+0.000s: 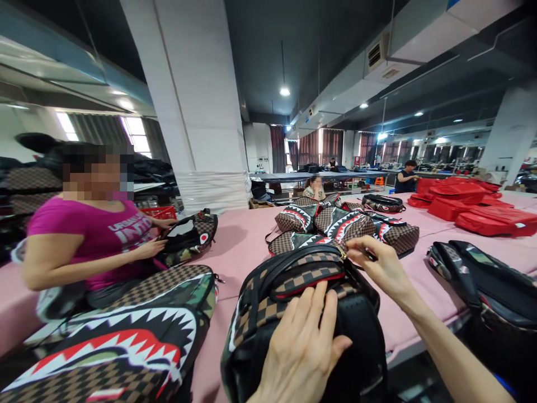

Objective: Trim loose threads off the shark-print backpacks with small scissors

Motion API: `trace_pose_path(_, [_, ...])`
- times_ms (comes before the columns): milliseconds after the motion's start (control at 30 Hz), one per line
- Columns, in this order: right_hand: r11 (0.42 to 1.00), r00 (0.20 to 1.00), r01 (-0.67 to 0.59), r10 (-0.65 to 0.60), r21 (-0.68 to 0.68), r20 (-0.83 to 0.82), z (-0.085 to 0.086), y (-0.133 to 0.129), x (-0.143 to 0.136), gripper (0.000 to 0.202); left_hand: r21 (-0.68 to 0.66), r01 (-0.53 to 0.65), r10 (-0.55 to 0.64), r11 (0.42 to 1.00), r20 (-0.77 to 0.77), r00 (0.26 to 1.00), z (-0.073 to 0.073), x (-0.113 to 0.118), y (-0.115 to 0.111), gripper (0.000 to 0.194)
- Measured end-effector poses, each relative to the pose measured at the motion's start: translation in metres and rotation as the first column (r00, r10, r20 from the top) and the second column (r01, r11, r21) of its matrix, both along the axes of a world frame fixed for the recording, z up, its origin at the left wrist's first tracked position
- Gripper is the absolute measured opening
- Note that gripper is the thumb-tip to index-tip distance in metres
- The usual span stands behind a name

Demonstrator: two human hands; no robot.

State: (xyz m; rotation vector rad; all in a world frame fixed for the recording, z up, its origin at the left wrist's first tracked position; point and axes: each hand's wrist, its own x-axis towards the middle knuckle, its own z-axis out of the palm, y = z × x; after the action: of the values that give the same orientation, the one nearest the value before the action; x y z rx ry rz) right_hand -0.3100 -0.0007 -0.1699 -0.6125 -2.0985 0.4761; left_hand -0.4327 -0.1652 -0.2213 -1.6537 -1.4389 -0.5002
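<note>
A black and brown checkered backpack [251, 302] stands on the pink table in front of me, its black back panel turned partly toward me. My left hand [300, 341] lies on it with the fingers stretched out, the fingertips at the red-edged checkered pocket near the top. At the bag's upper right, my right hand [380, 266] is closed, with thumb and fingers pinched by the gold-coloured zipper end. What exactly sits between those fingers is too small to tell.
A shark-mouth backpack [113, 336] lies at the near left. Beyond it a person in a pink shirt [84, 240] handles another bag [193, 238]. Several checkered bags [344, 224] lie ahead, red bags [474, 201] behind right, and a black bag [495, 285] at the right edge.
</note>
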Motion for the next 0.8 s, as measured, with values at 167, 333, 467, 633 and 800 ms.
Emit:
trace_pose_path(167, [0.956, 0.97, -0.225, 0.203, -0.191, -0.131, 0.007, -0.002, -0.029, 0.039, -0.095, -0.011, 0.02, 0.995, 0.103, 0.994, 0.011, -0.001, 0.001, 0.066])
trace_pose_path(333, [0.97, 0.941, -0.198, 0.147, -0.144, -0.305, -0.001, -0.026, -0.032, 0.038, -0.388, -0.011, 0.147, 0.922, 0.323, 0.935, 0.043, -0.012, 0.008, 0.1])
trace_pose_path(467, [0.93, 0.953, -0.265, 0.213, -0.255, -0.215, 0.004, -0.022, -0.022, 0.035, -0.522, 0.062, 0.143, 0.85, 0.343, 0.928, 0.054, -0.012, 0.011, 0.102])
trace_pose_path(633, [0.824, 0.865, -0.459, 0.5, -0.332, 0.043, 0.035, 0.004, -0.032, 0.028, -0.522, 0.121, 0.075, 0.844, 0.338, 0.938, 0.047, -0.001, 0.007, 0.1])
trace_pose_path(800, [0.698, 0.634, -0.628, 0.715, -0.344, 0.294, 0.044, 0.003, -0.06, 0.024, -0.505, 0.123, 0.055, 0.854, 0.324, 0.945, 0.043, 0.001, 0.002, 0.1])
